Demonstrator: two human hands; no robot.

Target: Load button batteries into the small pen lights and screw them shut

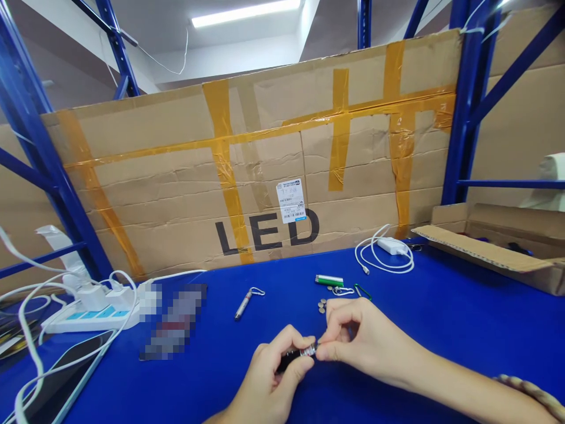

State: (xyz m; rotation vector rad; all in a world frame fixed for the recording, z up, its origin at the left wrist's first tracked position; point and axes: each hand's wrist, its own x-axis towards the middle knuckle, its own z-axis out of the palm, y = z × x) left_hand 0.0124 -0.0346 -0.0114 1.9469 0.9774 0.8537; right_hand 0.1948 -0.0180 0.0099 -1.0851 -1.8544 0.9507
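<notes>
Fingers of the person's left hand [276,368] are wrapped around a slim black cylinder with a banded, silver-coloured end [288,360], held just above the blue desk [212,330] in the lower middle of the view. The right hand [366,335] meets it from the other side, thumb and forefinger pinched together at the silver-coloured end; whether they grip the cylinder itself or some tiny piece there cannot be told.

Just beyond the right hand lie several small round metal discs [322,306], a green and silver cylinder [329,281], a silver-coloured metal snap hook [343,291] and a green metal snap hook [363,292], the last partly hidden behind the knuckles. Farther left, well apart from both hands, a slender silver-coloured cylinder with a dark tip [242,306] lies slantwise, its own metal clip at the upper end.

Toward the back right sits a coiled white cable with a white rectangular block [392,246], near an open brown cardboard box [498,250]. At the left edge, a white plastic power strip [92,318] carries plugs and looping cords.
</notes>
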